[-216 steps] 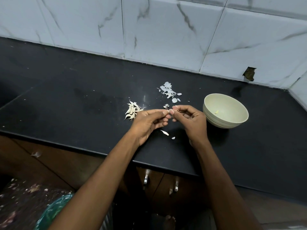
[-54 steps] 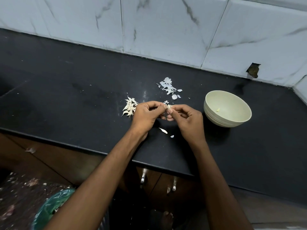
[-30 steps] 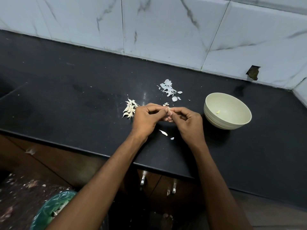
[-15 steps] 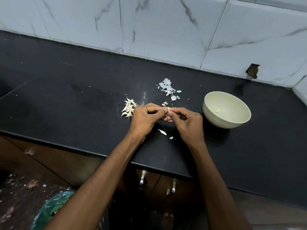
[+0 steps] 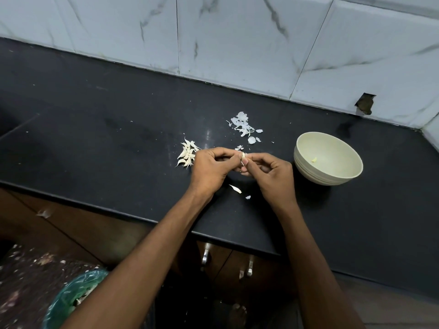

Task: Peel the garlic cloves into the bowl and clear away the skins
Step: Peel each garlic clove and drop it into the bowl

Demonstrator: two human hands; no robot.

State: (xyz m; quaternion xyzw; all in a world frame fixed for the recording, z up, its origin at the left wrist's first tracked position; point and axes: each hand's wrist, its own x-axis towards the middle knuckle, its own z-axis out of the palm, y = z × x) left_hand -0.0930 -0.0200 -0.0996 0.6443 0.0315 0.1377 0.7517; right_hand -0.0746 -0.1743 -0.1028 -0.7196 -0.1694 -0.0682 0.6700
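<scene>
Fingertips of the left hand [image 5: 209, 166] and right hand [image 5: 273, 173] pinch one clove [image 5: 243, 156] above the counter [image 5: 95, 143], left of the bowl [image 5: 329, 173]. It is probably light, firm and slick, its skin papery; best gripped at its ends.

At the centre of the frame my left hand [image 5: 210, 168] and right hand [image 5: 273, 176] pinch one garlic clove [image 5: 243, 156] between their fingertips above the black counter [image 5: 95, 143]. Unpeeled cloves [image 5: 187, 154] lie just left of my hands, skins [image 5: 243, 124] above, and the bowl [image 5: 329, 160] at right.
</scene>
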